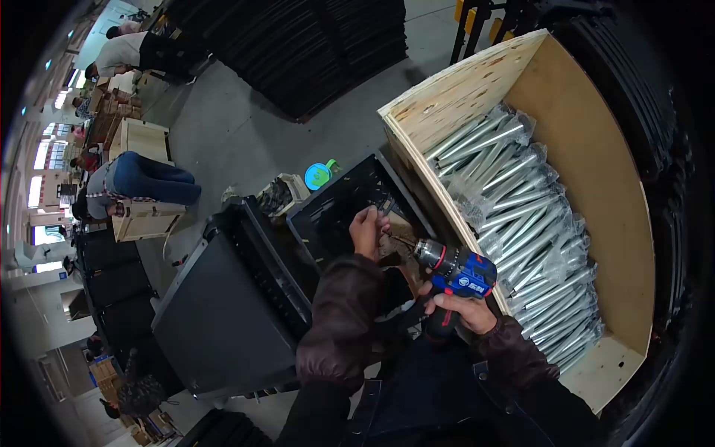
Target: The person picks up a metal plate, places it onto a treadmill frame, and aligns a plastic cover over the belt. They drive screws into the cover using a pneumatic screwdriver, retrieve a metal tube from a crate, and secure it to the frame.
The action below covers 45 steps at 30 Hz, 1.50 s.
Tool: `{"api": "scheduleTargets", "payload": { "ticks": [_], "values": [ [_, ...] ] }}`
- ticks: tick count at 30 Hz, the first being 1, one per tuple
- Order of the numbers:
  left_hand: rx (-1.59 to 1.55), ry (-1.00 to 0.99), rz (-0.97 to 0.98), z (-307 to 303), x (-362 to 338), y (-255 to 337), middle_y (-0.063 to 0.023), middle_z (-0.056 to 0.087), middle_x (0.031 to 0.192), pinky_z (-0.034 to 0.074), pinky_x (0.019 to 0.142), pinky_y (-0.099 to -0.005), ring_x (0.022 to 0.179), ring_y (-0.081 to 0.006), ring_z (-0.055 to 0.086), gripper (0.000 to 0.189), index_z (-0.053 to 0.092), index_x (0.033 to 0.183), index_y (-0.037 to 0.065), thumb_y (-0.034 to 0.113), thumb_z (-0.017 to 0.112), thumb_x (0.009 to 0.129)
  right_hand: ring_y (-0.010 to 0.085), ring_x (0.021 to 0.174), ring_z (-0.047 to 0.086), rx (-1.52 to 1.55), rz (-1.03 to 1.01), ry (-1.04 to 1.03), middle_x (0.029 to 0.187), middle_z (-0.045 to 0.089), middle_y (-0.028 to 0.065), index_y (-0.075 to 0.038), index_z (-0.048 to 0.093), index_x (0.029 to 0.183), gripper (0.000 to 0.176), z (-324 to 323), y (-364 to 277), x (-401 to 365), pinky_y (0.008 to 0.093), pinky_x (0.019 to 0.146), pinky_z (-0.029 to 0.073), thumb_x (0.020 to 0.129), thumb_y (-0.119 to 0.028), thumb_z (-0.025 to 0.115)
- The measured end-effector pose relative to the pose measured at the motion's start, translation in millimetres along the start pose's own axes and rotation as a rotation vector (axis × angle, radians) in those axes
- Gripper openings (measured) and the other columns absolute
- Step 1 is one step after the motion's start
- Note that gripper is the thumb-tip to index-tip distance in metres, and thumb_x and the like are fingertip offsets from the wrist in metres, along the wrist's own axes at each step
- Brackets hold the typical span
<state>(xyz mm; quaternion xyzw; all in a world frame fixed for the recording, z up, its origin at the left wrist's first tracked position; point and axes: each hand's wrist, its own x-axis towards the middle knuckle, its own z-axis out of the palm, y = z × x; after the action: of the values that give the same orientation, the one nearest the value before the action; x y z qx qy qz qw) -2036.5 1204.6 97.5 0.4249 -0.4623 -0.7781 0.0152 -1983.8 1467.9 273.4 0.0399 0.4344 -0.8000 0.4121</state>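
A blue and black cordless drill is gripped by its handle in my right hand. Its chuck, with a thin bit in it, points up and left toward my left hand. That hand is over a dark open bin, its fingers drawn together in a pinch. Whatever is between the fingertips is too small to make out. Small dark parts and a piece of cardboard-coloured material show in the bin near my fingers.
A wooden crate of shiny metal tubes, partly wrapped in plastic, stands at right. Black panels are at left, and a dark stack rises ahead. A green and blue round object is beyond the bin. A person bends over at left.
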Motion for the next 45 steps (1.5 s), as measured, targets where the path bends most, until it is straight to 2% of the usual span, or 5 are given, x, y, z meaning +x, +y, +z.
{"api": "scheduleTargets", "payload": {
  "ticks": [5,11,17,30,45],
  "values": [
    [1.168,0.309,0.742,26.7,86.1,-6.7,-0.0159,0.066,0.095,0.054,0.072,-0.0482,0.093,-0.0319,0.068,0.027,0.063,0.115,0.008,0.026,0.065,0.096,0.0178,0.092,0.07,-0.006,0.079,0.041,0.114,0.07,0.0111,-0.001,0.064,0.125,0.033,-2.7,-12.7,8.3,0.0315,0.083,0.057,0.094,-0.009,0.071],
    [1.633,0.168,0.53,15.9,130.0,-16.9,-0.0169,0.061,0.107,0.052,0.076,-0.0526,0.098,-0.0394,0.063,0.02,0.068,0.095,0.009,0.029,0.069,0.089,0.0171,0.093,0.07,-0.114,0.182,-0.01,0.1,0.072,0.007,-0.001,0.067,0.118,0.028,-5.7,-22.2,16.2,0.0313,0.086,0.056,0.094,-0.013,0.071],
    [1.447,0.184,0.976,20.9,82.6,5.0,-0.0155,0.057,0.105,0.052,0.076,-0.051,0.102,-0.0367,0.058,0.02,0.067,0.095,0.006,0.023,0.072,0.086,0.0235,0.095,0.07,0.069,0.126,0.032,0.093,0.072,0.0102,0.001,0.063,0.122,0.036,-0.9,-20.1,9.0,0.0385,0.093,0.054,0.092,-0.016,0.07],
    [0.189,0.604,0.762,-117.7,-143.2,118.5,-0.0058,0.069,0.083,0.05,0.068,-0.0273,0.076,-0.0124,0.063,0.017,0.069,0.096,-0.003,0.013,0.073,0.092,0.0254,0.082,0.07,0.024,-0.006,-0.085,0.112,0.067,0.0175,0.0,0.046,0.142,0.06,3.2,2.8,7.9,0.037,0.082,0.057,0.088,-0.01,0.069],
    [0.693,0.648,0.78,-125.2,-90.5,146.4,-0.0217,0.065,0.121,0.047,0.1,-0.045,0.116,-0.0395,0.059,0.059,0.054,0.136,0.002,0.012,0.077,0.082,0.0205,0.084,0.071,-0.363,0.119,-0.079,0.106,0.071,0.0115,0.001,0.061,0.124,0.038,92.2,-19.4,42.4,0.0342,0.079,0.059,0.089,-0.009,0.07]
  ]
}}
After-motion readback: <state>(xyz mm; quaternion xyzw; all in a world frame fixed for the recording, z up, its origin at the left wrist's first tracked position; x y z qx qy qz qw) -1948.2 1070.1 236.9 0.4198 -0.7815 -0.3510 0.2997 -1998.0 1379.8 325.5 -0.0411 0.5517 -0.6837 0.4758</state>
